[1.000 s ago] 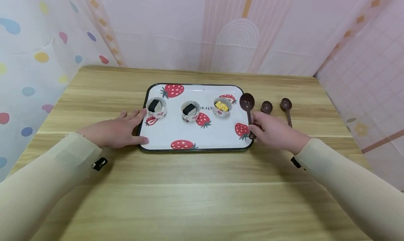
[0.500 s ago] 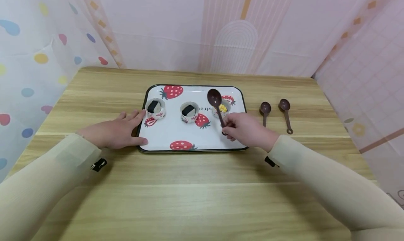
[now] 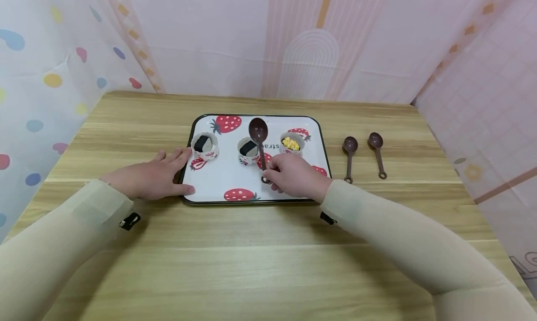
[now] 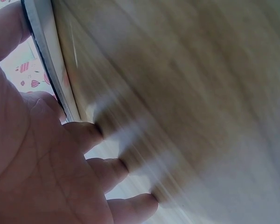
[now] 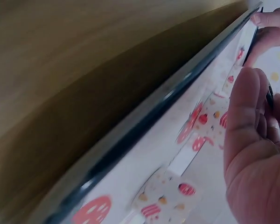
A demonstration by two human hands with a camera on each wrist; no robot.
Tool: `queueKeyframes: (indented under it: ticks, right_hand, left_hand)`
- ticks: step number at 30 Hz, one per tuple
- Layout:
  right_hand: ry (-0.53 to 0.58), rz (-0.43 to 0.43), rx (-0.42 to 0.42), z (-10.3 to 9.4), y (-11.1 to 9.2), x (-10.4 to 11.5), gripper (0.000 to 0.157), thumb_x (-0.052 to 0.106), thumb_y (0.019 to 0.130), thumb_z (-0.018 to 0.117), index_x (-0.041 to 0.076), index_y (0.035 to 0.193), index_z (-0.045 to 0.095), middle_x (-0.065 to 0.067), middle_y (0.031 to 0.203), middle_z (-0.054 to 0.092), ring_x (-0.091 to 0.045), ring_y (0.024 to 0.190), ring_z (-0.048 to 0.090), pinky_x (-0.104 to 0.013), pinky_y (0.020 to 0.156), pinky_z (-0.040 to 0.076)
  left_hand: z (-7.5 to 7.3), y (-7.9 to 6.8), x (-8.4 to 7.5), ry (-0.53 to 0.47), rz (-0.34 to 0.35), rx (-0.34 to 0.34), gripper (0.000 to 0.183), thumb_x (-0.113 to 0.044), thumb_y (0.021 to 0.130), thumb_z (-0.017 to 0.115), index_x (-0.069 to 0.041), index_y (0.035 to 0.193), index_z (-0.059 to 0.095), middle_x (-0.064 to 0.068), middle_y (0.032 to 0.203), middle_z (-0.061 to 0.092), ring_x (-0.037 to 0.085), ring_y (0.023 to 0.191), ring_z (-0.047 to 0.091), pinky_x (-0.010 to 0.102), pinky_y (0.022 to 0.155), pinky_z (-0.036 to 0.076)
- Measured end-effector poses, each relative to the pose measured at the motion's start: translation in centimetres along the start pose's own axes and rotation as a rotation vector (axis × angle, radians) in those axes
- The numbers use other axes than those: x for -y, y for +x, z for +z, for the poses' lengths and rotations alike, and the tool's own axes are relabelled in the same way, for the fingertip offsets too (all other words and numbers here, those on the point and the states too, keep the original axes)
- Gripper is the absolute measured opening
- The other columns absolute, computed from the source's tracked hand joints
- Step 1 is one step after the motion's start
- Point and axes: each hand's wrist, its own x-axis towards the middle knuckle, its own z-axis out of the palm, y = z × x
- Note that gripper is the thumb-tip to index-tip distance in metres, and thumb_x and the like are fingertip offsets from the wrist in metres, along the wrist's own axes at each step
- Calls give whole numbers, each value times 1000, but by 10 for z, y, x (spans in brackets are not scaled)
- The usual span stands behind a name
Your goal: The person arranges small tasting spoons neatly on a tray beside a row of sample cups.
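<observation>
My right hand (image 3: 295, 175) pinches a large brown measuring spoon (image 3: 258, 129) by its handle. The spoon's bowl points away from me and overlaps the right side of the middle paper cup (image 3: 248, 160). Across the left rim of a white strawberry-print tray (image 3: 214, 183) rests my left hand (image 3: 151, 177), fingers spread and thumb over the tray. In the left wrist view the thumb laps the tray's edge (image 4: 44, 56). The left cup (image 3: 211, 154) and the middle one each hold a white piece with a black band. Yellow bits (image 3: 291, 143) fill the right cup.
Two smaller brown measuring spoons, a nearer one (image 3: 350, 144) and a farther one (image 3: 375, 140), lie to the right of the tray on the wooden table (image 3: 251, 260). Patterned curtains (image 3: 201, 41) hang behind the table and at both sides.
My right hand has carried the large measuring spoon leftward from the tray's right edge, past the yellow-filled cup, to the middle cup. The left hand has stayed at the tray's left edge.
</observation>
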Motion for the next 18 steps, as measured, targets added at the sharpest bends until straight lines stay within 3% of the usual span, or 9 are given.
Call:
queueKeyframes:
  ticks: [9,18]
  right_hand:
    - [75,11,12,15,18,16,20,25,108,61,11,96,70,-5,83,73,-13,69,64,-24,63,60]
    - [40,4,25,28,28,24,22,20,108,63,10,89,70,-3,80,73,-10,66,64,-21,60,55]
  left_hand:
    - [1,1,1,9,-5,-4,125,-80,89,60,-4,169,2,36,171,7,76,146,7,86,110,26]
    - [1,0,0,-2,-9,-3,124,-79,89,62,-6,169,2,35,171,7,75,146,7,87,108,27]
